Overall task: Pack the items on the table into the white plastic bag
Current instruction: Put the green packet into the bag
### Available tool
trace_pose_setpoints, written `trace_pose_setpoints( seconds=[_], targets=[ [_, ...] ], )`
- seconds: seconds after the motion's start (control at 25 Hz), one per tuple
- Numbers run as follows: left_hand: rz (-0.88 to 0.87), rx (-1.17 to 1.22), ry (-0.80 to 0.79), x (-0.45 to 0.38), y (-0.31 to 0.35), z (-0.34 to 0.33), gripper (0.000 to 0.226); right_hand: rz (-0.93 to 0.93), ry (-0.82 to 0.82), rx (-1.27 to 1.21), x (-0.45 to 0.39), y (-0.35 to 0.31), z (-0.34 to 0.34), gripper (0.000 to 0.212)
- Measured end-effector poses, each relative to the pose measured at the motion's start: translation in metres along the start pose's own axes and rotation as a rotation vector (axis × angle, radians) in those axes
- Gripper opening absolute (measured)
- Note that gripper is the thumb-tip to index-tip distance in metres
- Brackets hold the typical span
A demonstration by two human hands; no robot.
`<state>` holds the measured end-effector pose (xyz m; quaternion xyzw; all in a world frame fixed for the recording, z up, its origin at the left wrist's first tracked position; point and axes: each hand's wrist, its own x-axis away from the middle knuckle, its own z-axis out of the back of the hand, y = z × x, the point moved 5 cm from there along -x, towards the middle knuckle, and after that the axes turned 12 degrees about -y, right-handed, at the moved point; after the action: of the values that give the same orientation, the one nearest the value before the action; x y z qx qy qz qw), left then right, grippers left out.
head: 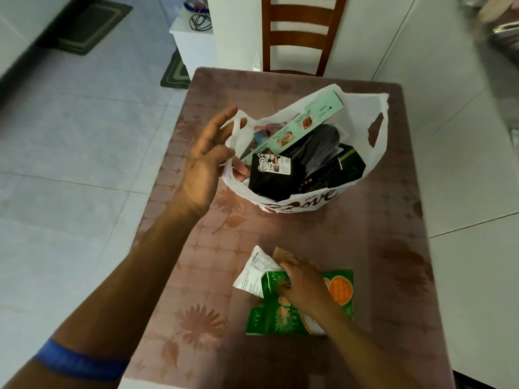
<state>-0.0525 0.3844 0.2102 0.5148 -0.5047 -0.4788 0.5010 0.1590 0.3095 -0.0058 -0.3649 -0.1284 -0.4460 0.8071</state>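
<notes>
A: Setting. Pale tiled floor (84, 153), a dark mat (84, 26) far left, a wooden chair (299, 32) at the far end. Surface (379, 226) is brownish-pink with a flower pattern.

B: The bag?

A: White bag (376, 153) stands open on the far half of the surface, brown lettering along its near side. Right-hand handle loop stands up free. Inside: a long mint-green box (303, 127) leaning diagonally and poking above the rim, a black pack (269, 178) with a white label at the near left, more dark packets to the right. Cannot tell those apart.

B: Left hand?

A: Left hand (207, 161) at the bag's left rim. Thumb is tucked inside the mouth, plastic drawn over it; the other fingers (222, 122) are spread loosely outside by the left handle. Holding the edge open, a light hold, not clenched. Blue band (75, 363) on that forearm.

B: Right hand?

A: Right hand (304, 282) palm down on the near half, well apart from the bag. Its fingers are curled onto the top edge of a green packet (283, 315) lying flat, with an orange circle on its right part. Grasp looks to be closing on it; packet not lifted.

B: Anything else there?

A: A white sachet (252, 273) with printed text, tucked partly under the green packet's left corner, and a tan piece (282, 255) just beyond the fingertips. Blurred; cannot identify it.
</notes>
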Motion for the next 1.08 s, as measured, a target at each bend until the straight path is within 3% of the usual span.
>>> trace_pose_setpoints(
  seconds=[0.12,0.2,0.28,0.36,0.52,0.64,0.76,0.84,0.92,1.0,1.08],
  targets=[
    [-0.002,0.006,0.006,0.003,-0.001,0.001,0.056,-0.044,0.017,0.056,0.02,0.014,0.015,0.081],
    [-0.002,0.013,0.016,0.005,-0.004,0.002,0.056,-0.13,-0.048,0.256,0.035,0.032,0.014,0.083],
    [0.004,0.026,0.002,0.008,-0.01,-0.002,0.057,-0.257,-0.05,0.359,0.045,0.052,0.011,0.052],
    [0.005,0.043,0.0,0.009,-0.013,-0.005,0.061,-0.287,-0.04,0.216,0.05,0.052,0.022,0.021],
    [0.004,0.091,0.027,0.003,-0.005,-0.001,0.06,0.001,-0.061,-0.032,0.075,0.011,0.104,0.007],
    [0.002,0.167,0.049,-0.008,0.004,-0.002,0.066,0.071,0.184,-0.607,0.103,-0.013,0.2,0.033],
    [-0.008,0.217,0.056,-0.017,0.016,-0.006,0.067,0.227,0.615,-0.863,0.085,-0.012,0.261,0.039],
    [-0.014,0.218,0.057,-0.021,0.022,-0.005,0.067,0.337,0.839,-0.705,0.07,-0.028,0.296,0.028],
    [-0.013,0.21,0.076,-0.021,0.023,-0.002,0.068,0.268,0.889,-0.169,0.041,-0.036,0.31,0.026],
    [-0.006,0.211,0.085,-0.017,0.023,0.002,0.069,0.088,0.678,0.35,-0.008,-0.019,0.287,0.038],
    [0.001,0.191,0.078,-0.014,0.024,0.004,0.066,-0.059,0.444,0.505,-0.037,0.002,0.263,0.049]
  ],
)
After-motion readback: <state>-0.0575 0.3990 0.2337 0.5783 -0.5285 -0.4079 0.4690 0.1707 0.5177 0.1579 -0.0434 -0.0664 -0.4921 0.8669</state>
